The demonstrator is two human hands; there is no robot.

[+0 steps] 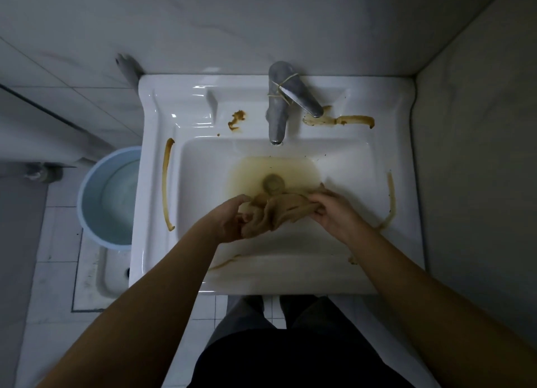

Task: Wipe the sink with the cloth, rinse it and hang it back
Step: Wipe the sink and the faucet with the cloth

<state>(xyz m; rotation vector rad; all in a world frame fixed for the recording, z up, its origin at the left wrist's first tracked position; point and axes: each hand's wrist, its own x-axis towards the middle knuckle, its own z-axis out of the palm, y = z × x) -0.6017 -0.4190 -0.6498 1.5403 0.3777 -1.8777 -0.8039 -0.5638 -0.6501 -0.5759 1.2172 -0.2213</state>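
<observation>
In the head view, the left hand (232, 217) and the right hand (334, 210) both close their fingers on the brown cloth (274, 210), bunched above dirty water in the stained sink (363, 274), near the drain (273, 182).

left hand (232, 217): fingers curled, gripping | right hand (331, 210): fingers pinched shut

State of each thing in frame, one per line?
cloth: bunched, held over basin by both hands
left hand: grip shut on cloth
right hand: grip shut on cloth
sink: streaked brown, murky water pooled
tap: no water running
bucket: holds water
</observation>
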